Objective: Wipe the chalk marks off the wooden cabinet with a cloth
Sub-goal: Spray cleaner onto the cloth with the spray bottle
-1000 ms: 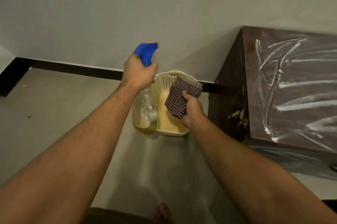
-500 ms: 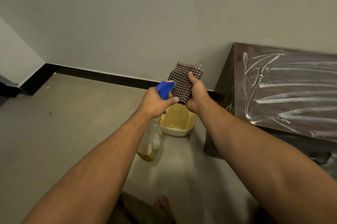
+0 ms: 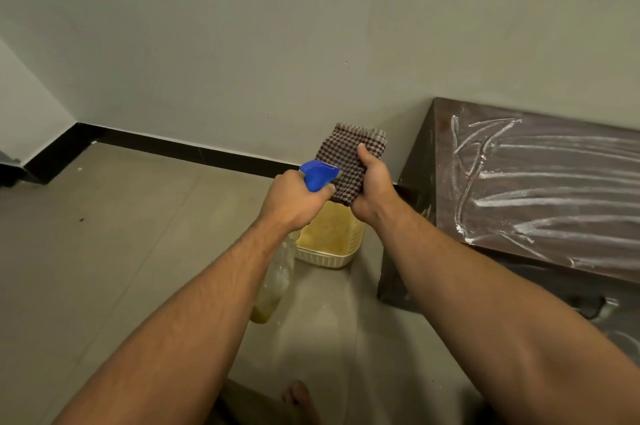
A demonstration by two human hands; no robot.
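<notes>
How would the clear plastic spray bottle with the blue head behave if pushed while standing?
Probably light: the clear plastic spray bottle, hanging from the left hand, shows yellowish liquid only near its bottom. Tall and narrow, it would likely tip easily.

Cloth [image 3: 346, 158] is raised by right hand [image 3: 372, 189] from in front of basket [image 3: 332, 241] to above it, against wall. Spray bottle [image 3: 318, 175] is lowered and tilted by left hand [image 3: 294, 203]; blue nozzle, held high and apart from cloth a second ago, is now brought just beside cloth face. Hands are drawn close together. Basket's upper rim is now hidden behind them.
</notes>
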